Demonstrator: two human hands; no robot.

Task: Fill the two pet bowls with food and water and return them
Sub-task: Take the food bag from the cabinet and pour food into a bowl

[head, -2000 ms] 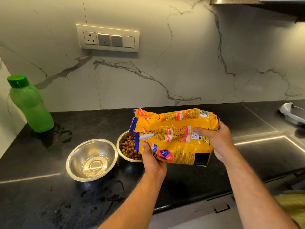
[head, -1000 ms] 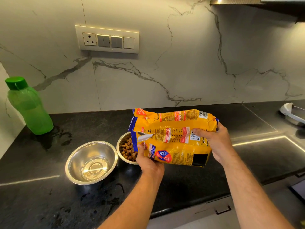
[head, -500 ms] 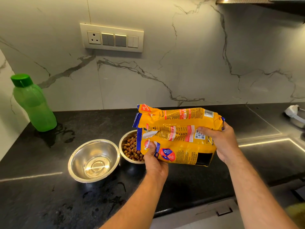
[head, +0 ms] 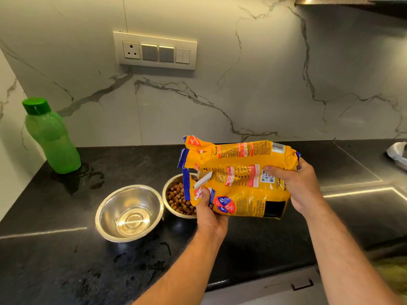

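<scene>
At centre frame, a crinkled yellow plastic pet-food bag (head: 237,177) lies sideways in the air, hiding the right part of one round steel bowl of brown kibble (head: 177,198). The left hand (head: 209,213) pinches its torn lower corner; the right hand (head: 293,186) grips its far end. A second steel bowl holding water (head: 130,213) touches the first, left of it. One green capped plastic bottle (head: 49,136) stands at upper left on the wet black stone counter (head: 66,260).

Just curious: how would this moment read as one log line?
both hands hold bag | tipped over kibble bowl | other bowl has water
</scene>
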